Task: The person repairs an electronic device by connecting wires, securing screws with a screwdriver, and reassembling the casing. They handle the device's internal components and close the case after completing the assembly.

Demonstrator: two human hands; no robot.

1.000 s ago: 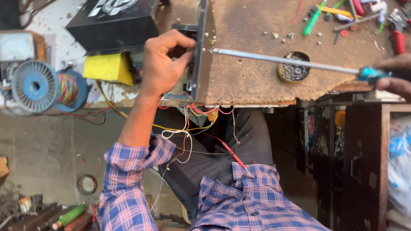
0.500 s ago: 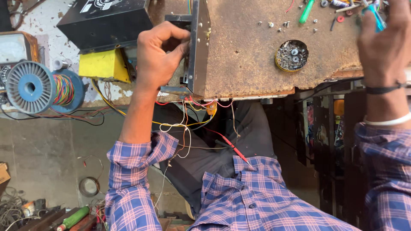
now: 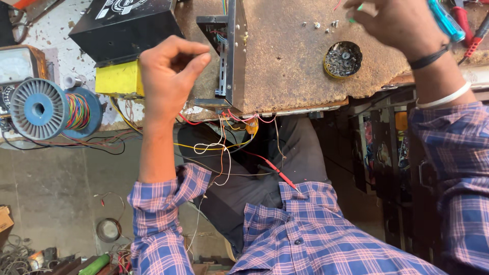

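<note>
My left hand [image 3: 168, 76] hovers with its fingers curled in toward the thumb, and I see nothing in it. It sits just left of a metal chassis panel [image 3: 235, 51] that stands on edge on the brown board worktop [image 3: 290, 76]. It does not touch the panel. My right hand [image 3: 397, 23] is at the top right above the board, closed on a screwdriver whose teal handle [image 3: 444, 20] sticks out past the wrist. A round tin of screws [image 3: 343, 59] lies just below that hand. Coloured wires [image 3: 224, 147] hang from the chassis over my lap.
A black box [image 3: 125, 28] on a yellow block [image 3: 119, 79] stands left of the chassis. A blue spool of coloured wire [image 3: 43, 108] and an analog meter [image 3: 14, 66] are at far left. Red-handled tools [image 3: 466, 25] lie top right; a red probe [image 3: 279, 174] rests on my shirt.
My left hand has let go of the chassis edge and pulled back. My right hand has moved left over the board, still holding the screwdriver.
</note>
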